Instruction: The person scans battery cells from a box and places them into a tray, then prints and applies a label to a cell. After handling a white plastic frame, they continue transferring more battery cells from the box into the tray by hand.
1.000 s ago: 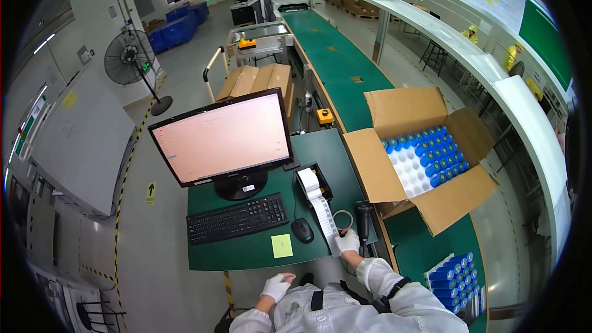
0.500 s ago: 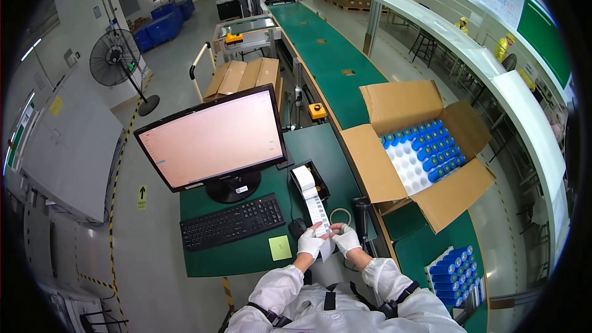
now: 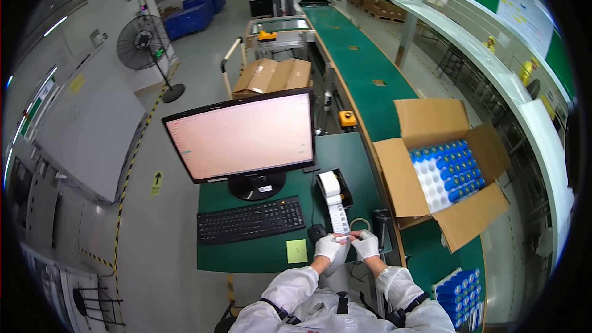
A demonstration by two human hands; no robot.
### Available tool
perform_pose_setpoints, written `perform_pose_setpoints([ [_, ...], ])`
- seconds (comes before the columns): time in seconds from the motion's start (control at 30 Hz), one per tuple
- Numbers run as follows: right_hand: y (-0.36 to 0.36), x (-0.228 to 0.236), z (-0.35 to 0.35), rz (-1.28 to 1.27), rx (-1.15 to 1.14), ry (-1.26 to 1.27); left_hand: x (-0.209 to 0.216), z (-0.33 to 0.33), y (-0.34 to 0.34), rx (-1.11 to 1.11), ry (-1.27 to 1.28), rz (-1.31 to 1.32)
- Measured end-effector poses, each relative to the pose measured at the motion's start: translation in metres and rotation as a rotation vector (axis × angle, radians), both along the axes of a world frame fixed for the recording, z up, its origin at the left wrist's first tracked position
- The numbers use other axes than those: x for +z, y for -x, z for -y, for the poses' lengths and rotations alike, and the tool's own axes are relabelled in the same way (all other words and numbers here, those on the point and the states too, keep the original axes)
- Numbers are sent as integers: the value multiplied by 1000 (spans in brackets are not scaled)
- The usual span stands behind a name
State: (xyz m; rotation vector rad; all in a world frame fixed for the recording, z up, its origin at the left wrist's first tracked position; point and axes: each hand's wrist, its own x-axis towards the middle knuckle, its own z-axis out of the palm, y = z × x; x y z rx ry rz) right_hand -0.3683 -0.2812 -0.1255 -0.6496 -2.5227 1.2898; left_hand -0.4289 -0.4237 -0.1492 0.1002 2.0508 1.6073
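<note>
A strip of printed labels (image 3: 338, 218) runs from a white roll (image 3: 330, 184) in a black holder (image 3: 346, 192) toward me over the green table. My left hand (image 3: 328, 246), in a white glove with bare fingertips, pinches the strip's near part. Opposite it, my right hand (image 3: 365, 243), gloved the same way, has its fingers closed at the strip's right edge. The fingertips of both hands nearly meet there. Below them a pale backing strip hangs past the table edge. A black mouse (image 3: 317, 232) lies just left of my left hand. A tape ring (image 3: 360, 224) is beyond my right hand.
A monitor (image 3: 243, 139), keyboard (image 3: 250, 219) and yellow sticky note (image 3: 296, 251) occupy the table's left. A black handheld device (image 3: 382, 225) stands at right. On the conveyor (image 3: 354, 55) side sits an open carton (image 3: 398, 176) of blue cylinders; more blue cylinders (image 3: 459, 296) lie nearer.
The whole view has shifted, so the scene sits further right. Both hands stay at the label strip, fingers still pinching.
</note>
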Motion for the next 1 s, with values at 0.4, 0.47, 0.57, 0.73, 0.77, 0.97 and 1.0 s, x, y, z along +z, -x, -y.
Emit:
perform_pose_setpoints([
  [0.4,-6,27,8,-124,69,-189,8,4,6,-75,145,-78],
  [0.47,-11,34,12,-127,81,-228,10,10,8,-84,150,-49],
  [0.57,-22,46,10,-281,111,-453,19,21,13,-275,303,-95],
  [0.73,-48,68,12,-195,116,-451,55,53,-8,-410,587,-306],
  [0.77,-51,75,14,-136,161,-476,64,59,-13,-422,630,-348],
  [0.97,-55,113,34,-127,314,-540,89,53,-41,-266,125,-570],
  [1.0,-56,115,36,-123,315,-547,85,50,-43,-275,97,-514],
])
